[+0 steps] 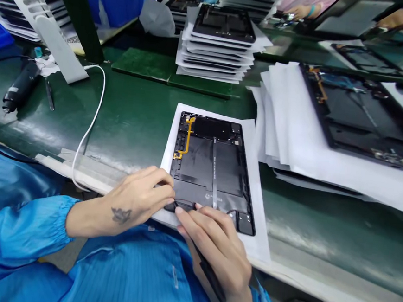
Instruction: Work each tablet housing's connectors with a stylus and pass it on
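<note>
Tablet chassis, black, lies on a white paper sheet on my green bench mat, with a gold flex cable at its upper left. My left hand closes narrowly at the chassis's lower edge beside a thin dark wire, though I cannot tell whether it holds anything. My right hand grips a black pen-like tool narrowly, its fingertips at that same edge.

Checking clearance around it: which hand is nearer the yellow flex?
Left. The left hand sits at the tablet's lower left edge, just below the yellow flex. The right hand, holding a black tool, is farther, at the bottom edge, below and right of it.
</note>
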Demonstrator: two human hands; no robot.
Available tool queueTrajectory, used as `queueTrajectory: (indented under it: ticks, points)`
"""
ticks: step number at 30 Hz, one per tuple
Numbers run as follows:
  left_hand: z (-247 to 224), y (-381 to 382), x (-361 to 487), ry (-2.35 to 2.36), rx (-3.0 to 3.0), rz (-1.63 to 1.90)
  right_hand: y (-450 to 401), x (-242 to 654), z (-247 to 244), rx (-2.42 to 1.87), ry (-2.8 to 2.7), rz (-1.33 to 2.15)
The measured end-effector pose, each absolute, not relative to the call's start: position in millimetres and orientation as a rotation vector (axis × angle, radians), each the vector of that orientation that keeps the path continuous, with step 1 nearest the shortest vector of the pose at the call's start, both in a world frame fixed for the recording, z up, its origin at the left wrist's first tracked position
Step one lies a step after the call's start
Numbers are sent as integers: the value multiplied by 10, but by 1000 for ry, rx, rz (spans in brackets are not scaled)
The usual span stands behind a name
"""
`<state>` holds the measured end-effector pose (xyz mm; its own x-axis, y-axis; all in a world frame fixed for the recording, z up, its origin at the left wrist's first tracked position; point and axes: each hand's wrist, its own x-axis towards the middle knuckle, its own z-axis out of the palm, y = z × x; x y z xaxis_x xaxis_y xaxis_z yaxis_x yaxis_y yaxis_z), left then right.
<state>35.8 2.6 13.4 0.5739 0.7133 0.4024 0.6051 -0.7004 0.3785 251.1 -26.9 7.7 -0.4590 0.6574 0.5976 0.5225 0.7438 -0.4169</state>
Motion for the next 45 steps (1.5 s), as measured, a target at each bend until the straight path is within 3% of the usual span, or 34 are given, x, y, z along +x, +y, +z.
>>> queueTrajectory:
  ticks: [4,13,20,31,45]
  points:
    - [182,32,415,1130,2689,709,-282,2578,104,-932,-2113,271]
    - [177,-25,366,943,2706,917,-115,2448,92,-918,-2165,259]
    - [227,-97,406,1188,2207,1165,-62,2321,68,-931,-2095,380]
    - [268,-83,449,1243,2082,1100,-56,2316,91,-944,-2107,320]
    - [239,-135,306,1216,2615,852,-48,2482,57,-796,-2343,206]
